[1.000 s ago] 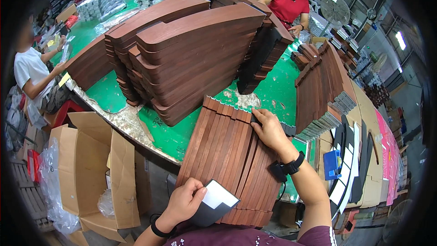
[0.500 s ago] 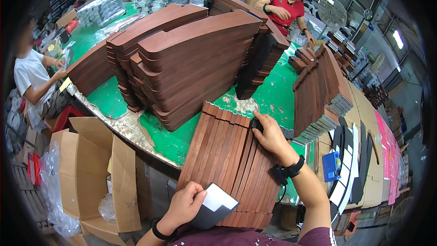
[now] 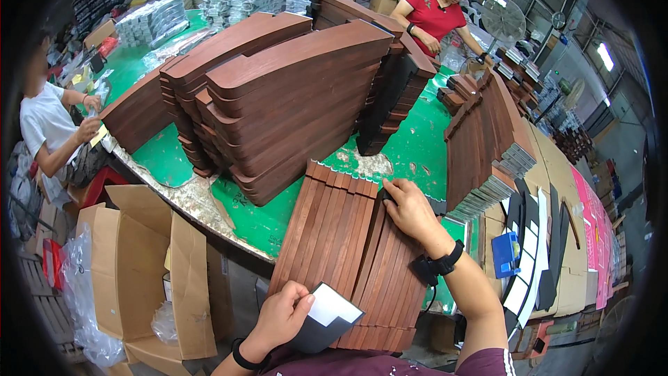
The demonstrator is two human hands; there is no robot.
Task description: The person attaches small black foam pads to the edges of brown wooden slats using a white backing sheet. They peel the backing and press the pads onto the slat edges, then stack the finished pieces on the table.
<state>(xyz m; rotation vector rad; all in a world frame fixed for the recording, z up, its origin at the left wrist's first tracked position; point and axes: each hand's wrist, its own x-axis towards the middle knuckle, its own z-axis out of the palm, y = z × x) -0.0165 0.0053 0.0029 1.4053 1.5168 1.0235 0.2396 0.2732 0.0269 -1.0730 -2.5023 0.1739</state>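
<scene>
Wooden slats [image 3: 325, 231], at lower centre of the frame, show a wider dark gap than earlier; their long axes run steeply from lower left to upper right, pale-edged ends uppermost. Left hand [image 3: 280, 316] pinches a black-and-white sheet [image 3: 325, 306]; right hand [image 3: 412, 214] curls over slat ends, its grip indeterminable.

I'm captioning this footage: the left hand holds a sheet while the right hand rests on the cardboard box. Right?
No: in the head view the right hand is at the far end of the brown strips. The left hand does hold the sheet.
</scene>
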